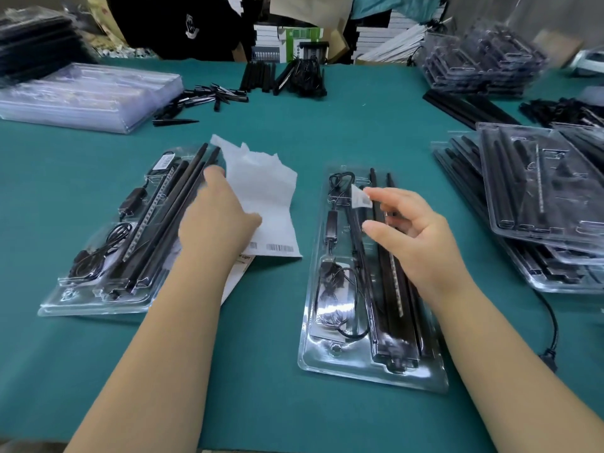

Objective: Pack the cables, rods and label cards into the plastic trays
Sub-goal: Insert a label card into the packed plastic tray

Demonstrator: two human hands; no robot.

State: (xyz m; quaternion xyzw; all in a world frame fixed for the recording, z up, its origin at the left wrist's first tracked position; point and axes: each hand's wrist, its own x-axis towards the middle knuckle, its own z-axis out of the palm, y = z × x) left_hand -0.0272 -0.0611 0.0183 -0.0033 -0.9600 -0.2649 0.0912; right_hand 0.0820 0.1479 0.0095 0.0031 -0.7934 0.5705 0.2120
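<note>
Two clear plastic trays lie on the green table. The left tray (pixel 62 300) holds black rods, a coiled cable and an adapter. The right tray (pixel 376 371) also holds rods (pixel 380 223) and a coiled cable (pixel 330 282). My left hand (pixel 215 220) rests on a white label sheet (pixel 261 188) with barcodes, lying between the trays, its fingers near the left tray's rods. My right hand (pixel 411 230) hovers over the right tray and pinches a small white label (pixel 359 197) between its fingertips.
Stacks of packed trays (pixel 539 191) sit at the right, empty trays (pixel 480 63) at the far right. A stack of clear trays (pixel 81 96) is far left. Loose black stakes (pixel 209 96) and rods (pixel 258 76) lie at the back. A black cord (pixel 552 335) trails on the right.
</note>
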